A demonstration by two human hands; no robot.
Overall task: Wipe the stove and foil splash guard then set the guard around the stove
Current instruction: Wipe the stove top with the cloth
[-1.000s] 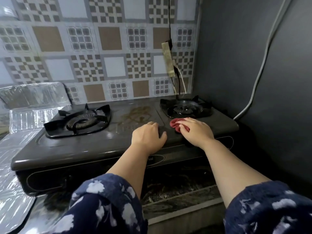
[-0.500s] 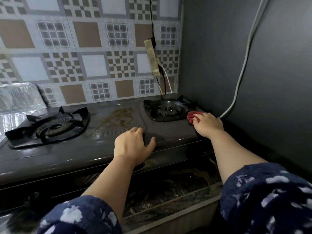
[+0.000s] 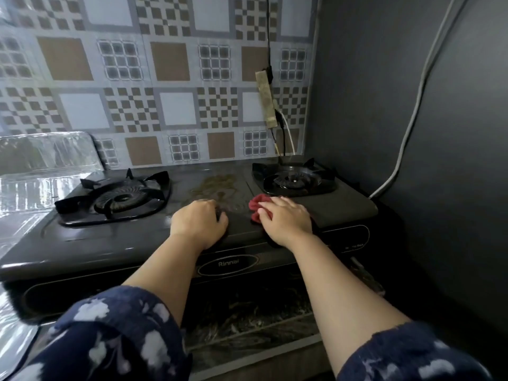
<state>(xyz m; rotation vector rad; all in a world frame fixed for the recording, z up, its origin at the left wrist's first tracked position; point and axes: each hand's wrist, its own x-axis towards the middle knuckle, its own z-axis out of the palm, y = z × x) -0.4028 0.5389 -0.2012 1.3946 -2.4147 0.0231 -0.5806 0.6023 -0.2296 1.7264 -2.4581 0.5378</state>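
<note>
A black two-burner stove (image 3: 82,243) fills the counter, with a brownish stain (image 3: 217,185) on its middle panel. My right hand (image 3: 286,221) presses a red cloth (image 3: 257,206) flat on the stove top, just in front of the right burner (image 3: 295,181). My left hand (image 3: 199,222) rests palm down on the stove's front middle, holding nothing that I can see. The foil splash guard (image 3: 41,166) stands folded at the far left, against the wall and along the stove's left side.
A patterned tile wall (image 3: 154,78) runs behind the stove. A dark wall (image 3: 412,133) closes the right side, with a grey hose (image 3: 412,114) down to the stove's back right corner. Thin wires and a strip (image 3: 268,100) hang above the right burner.
My right hand slid the red cloth from the stove's right edge back left to the middle front of the right burner. The left hand stayed put. The view shifted left.
</note>
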